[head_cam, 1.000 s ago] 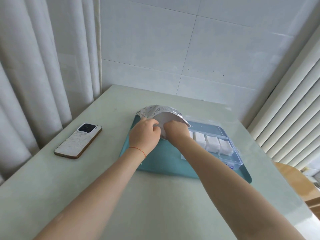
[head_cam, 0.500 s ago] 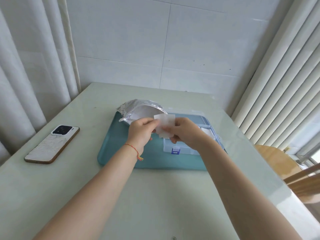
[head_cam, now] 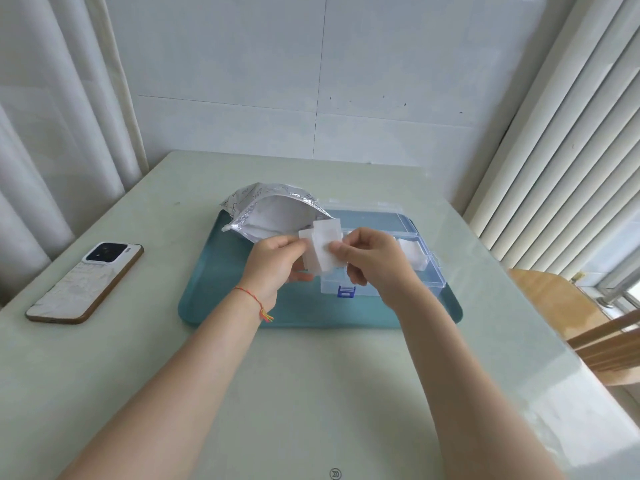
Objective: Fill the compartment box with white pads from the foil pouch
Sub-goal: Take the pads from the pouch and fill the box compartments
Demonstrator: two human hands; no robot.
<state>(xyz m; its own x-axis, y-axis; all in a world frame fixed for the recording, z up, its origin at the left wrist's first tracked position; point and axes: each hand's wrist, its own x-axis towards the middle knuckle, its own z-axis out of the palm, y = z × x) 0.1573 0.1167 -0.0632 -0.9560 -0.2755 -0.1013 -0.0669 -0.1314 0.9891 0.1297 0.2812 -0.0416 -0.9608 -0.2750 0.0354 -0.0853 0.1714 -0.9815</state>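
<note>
Two hands meet above the middle of the teal tray [head_cam: 221,306], each pinching white pads [head_cam: 322,247] between thumb and fingertips. The left hand [head_cam: 273,265] grips a pad at its nine o'clock edge; the right hand [head_cam: 370,261] grips an overlapping pad at its three o'clock edge. How many pads are in the bunch is hard to make out, since the sheets overlap and blur together; at least two edges show. The lower fingers of both hands curl under and are partly hidden by the pads.

The foil pouch [head_cam: 256,206] lies on the tray at eleven o'clock from the hands, its mouth gaping toward the person, with a pale lining showing; its contents cannot be made out. The clear compartment box [head_cam: 426,258] sits on the tray at three o'clock from the pouch, largely covered by the right hand and the pads. White pads already lie in the compartments visible past the right wrist, and a blue latch [head_cam: 346,291] shows on the near wall. Its clear lid at twelve o'clock is faint against the tray.

A phone [head_cam: 86,282] rests face down on the table [head_cam: 311,393] at nine o'clock, well apart from the tray. A red string [head_cam: 252,299] circles the left wrist.
</note>
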